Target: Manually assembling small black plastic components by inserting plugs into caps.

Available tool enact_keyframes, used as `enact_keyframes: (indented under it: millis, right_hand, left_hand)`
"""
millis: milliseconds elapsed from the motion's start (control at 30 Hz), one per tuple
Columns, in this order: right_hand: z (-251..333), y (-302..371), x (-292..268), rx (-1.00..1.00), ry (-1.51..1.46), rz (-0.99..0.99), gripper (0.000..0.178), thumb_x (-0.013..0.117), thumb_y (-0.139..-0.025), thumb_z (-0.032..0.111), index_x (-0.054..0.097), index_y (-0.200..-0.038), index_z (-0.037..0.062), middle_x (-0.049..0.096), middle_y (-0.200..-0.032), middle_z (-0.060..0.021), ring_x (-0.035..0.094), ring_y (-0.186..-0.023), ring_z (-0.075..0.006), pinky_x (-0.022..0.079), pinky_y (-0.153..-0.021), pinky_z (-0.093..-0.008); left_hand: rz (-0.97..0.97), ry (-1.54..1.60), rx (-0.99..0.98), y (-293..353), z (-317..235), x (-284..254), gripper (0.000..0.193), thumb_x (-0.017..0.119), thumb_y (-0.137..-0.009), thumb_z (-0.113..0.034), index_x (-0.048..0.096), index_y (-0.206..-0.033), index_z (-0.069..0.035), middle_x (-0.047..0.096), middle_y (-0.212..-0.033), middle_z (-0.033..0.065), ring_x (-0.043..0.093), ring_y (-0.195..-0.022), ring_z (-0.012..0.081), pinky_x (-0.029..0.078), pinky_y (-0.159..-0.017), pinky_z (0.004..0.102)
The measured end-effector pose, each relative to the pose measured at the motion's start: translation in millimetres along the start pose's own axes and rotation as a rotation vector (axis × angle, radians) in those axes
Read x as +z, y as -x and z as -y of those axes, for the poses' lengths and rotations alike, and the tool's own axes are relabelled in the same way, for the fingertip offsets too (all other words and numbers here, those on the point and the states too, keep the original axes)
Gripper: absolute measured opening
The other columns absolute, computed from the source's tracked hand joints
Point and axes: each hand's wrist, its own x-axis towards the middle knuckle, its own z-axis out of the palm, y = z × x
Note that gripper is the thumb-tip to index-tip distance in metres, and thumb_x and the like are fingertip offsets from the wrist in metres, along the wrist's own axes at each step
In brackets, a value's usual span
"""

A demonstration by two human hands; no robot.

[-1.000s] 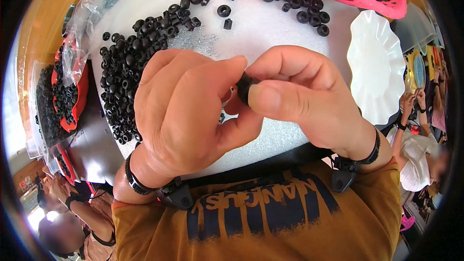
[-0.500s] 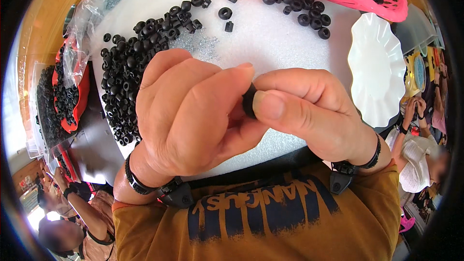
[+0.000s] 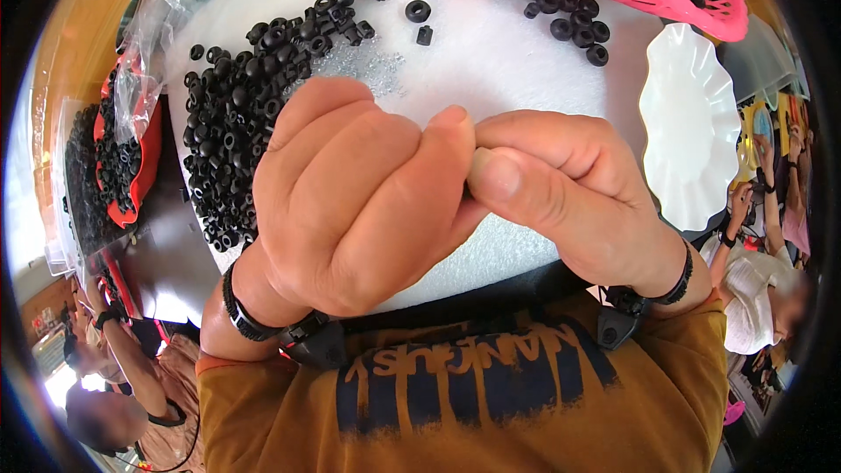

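My left hand (image 3: 355, 197) and my right hand (image 3: 569, 188) meet fingertip to fingertip above a white foam sheet (image 3: 517, 83). Between them they pinch a small black piece (image 3: 468, 187); only a dark sliver of it shows, the rest being covered by fingers. My right thumb presses against it from the right, while the left fingers are curled with their backs turned up. Beyond and left of my left hand spreads a heap of small black round and ring-shaped parts (image 3: 229, 136). A loose black ring (image 3: 418, 10) and a small black block (image 3: 424, 35) lie farther off.
A smaller cluster of black parts (image 3: 583, 24) sits beside a pink lattice basket (image 3: 729, 13) holding more. At the right stands a white scalloped dish (image 3: 689, 127). On the left are a red tray (image 3: 151, 171) of black parts and clear plastic (image 3: 144, 57). Other people work at both sides.
The fingertips have closed in around the black piece, which showed plainly before and is now nearly hidden. Both hands sit slightly farther right in view.
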Motion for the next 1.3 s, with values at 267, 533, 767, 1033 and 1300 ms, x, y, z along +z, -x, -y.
enact_keyframes:
  millis: [267,533,767,1033,1300]
  right_hand:
    - [3,1,3,-0.050,-0.037,-0.024,0.035,0.049,-0.091,0.024,0.056,-0.103,-0.0073,0.058,-0.084,-0.0042,0.051,-0.079,-0.0076,0.041,-0.072,-0.0223]
    - [3,0,0,0.008,-0.025,0.007,0.038,0.049,-0.090,0.030,0.057,-0.097,-0.0065,0.058,-0.088,-0.0064,0.052,-0.084,-0.0108,0.041,-0.077,-0.0250]
    - [5,-1,-1,-0.013,0.025,0.003,0.039,0.049,-0.091,0.032,0.057,-0.097,-0.0062,0.059,-0.090,-0.0070,0.052,-0.085,-0.0116,0.042,-0.077,-0.0253]
    - [3,0,0,-0.005,0.111,-0.042,0.034,0.048,-0.091,0.027,0.057,-0.098,-0.0060,0.059,-0.087,-0.0057,0.051,-0.080,-0.0081,0.041,-0.072,-0.0225]
    - [4,-1,3,0.013,0.099,0.003,0.030,0.050,-0.091,0.023,0.060,-0.090,-0.0051,0.059,-0.086,-0.0055,0.051,-0.077,-0.0082,0.042,-0.068,-0.0228]
  left_hand:
    - [0.041,0.127,-0.096,-5,-3,-2,0.036,0.067,-0.059,-0.001,0.056,-0.093,0.004,0.048,-0.060,0.0055,0.042,-0.048,0.0183,0.040,-0.054,0.0334]
    - [0.077,0.256,-0.153,-12,-2,-5,0.033,0.066,-0.057,-0.001,0.057,-0.090,0.003,0.047,-0.059,0.0037,0.040,-0.046,0.0145,0.033,-0.052,0.0295]
    - [0.075,0.194,-0.191,-15,-3,-5,0.034,0.066,-0.055,0.000,0.058,-0.088,0.002,0.047,-0.060,0.0026,0.041,-0.047,0.0145,0.033,-0.052,0.0302]
    - [0.223,-0.054,-0.107,-18,3,-17,0.029,0.068,-0.059,-0.014,0.057,-0.082,-0.001,0.049,-0.063,0.0042,0.045,-0.052,0.0194,0.039,-0.060,0.0336]
    - [0.370,-0.044,-0.041,-15,1,-24,0.033,0.066,-0.061,-0.028,0.053,-0.072,0.000,0.049,-0.066,0.0104,0.047,-0.055,0.0264,0.041,-0.054,0.0367]
